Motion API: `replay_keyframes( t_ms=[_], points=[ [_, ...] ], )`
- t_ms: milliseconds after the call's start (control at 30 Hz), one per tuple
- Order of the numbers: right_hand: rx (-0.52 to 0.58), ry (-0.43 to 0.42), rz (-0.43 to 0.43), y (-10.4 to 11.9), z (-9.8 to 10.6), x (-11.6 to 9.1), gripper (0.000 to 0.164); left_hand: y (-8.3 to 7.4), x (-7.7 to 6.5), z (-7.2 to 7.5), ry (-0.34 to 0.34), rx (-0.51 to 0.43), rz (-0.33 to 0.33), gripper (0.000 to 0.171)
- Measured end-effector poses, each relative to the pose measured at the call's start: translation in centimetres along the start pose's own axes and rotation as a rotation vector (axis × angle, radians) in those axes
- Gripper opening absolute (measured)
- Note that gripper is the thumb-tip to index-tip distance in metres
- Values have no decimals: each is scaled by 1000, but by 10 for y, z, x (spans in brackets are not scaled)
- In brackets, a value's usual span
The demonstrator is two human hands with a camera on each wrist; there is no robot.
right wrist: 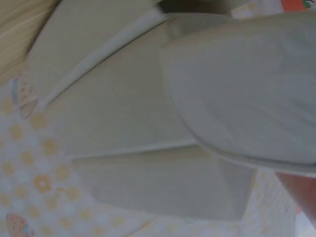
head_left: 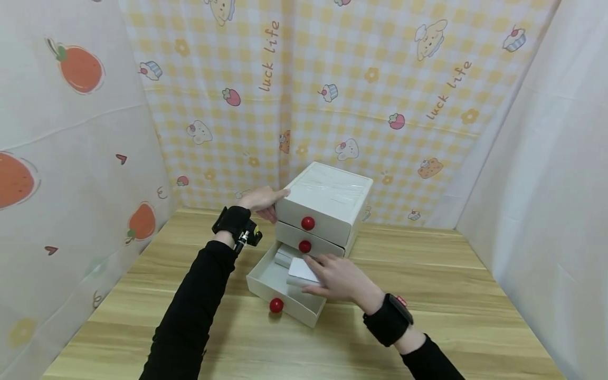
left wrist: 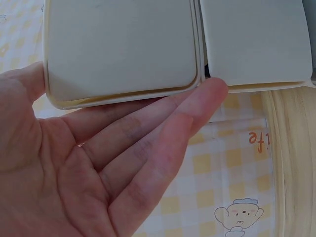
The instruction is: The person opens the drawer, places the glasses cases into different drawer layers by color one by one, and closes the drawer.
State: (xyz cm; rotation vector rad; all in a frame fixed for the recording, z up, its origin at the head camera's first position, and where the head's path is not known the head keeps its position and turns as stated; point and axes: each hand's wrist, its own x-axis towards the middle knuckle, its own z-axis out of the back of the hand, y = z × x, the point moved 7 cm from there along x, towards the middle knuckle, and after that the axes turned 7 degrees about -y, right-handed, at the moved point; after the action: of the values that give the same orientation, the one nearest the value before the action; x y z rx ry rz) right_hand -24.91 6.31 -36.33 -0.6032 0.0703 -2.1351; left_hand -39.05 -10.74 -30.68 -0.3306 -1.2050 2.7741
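A small cream drawer cabinet [head_left: 328, 187] stands on the table, its bottom drawer [head_left: 271, 290] pulled out. My left hand [head_left: 261, 200] rests against the cabinet's upper left side; in the left wrist view its fairly straight fingers [left wrist: 148, 143] lie along that side. Over the pulled-out drawer, my right hand [head_left: 344, 277] holds a small white box [head_left: 301, 270] by its right end. The same white box [right wrist: 242, 89] looms large and blurred in the right wrist view. Farther back in the drawer lies another white box-like piece [head_left: 285, 255], partly hidden under the drawer above.
Red round knobs mark the drawers, including the top knob [head_left: 307, 223], the middle knob [head_left: 305, 246] and the bottom knob [head_left: 276, 305]. The wooden table [head_left: 408, 316] meets a yellow checked curtain [head_left: 313, 74] behind the cabinet, with white cloth at both sides.
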Motion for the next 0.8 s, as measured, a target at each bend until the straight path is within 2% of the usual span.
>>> replay_keyframes(
  t_ms=[200, 367, 633, 800],
  points=[
    [-5, 68, -106, 13, -16, 28, 67, 0, 1, 0, -5, -8, 2, 64],
    [-10, 114, -199, 18, -32, 44, 64, 0, 2, -1, -3, -15, -5, 65],
    [-80, 136, -286, 27, -42, 57, 68, 0, 0, 0, -8, -3, -18, 64],
    [-53, 146, -331, 30, -52, 56, 72, 1, 0, -1, -16, 2, -23, 64]
  ],
)
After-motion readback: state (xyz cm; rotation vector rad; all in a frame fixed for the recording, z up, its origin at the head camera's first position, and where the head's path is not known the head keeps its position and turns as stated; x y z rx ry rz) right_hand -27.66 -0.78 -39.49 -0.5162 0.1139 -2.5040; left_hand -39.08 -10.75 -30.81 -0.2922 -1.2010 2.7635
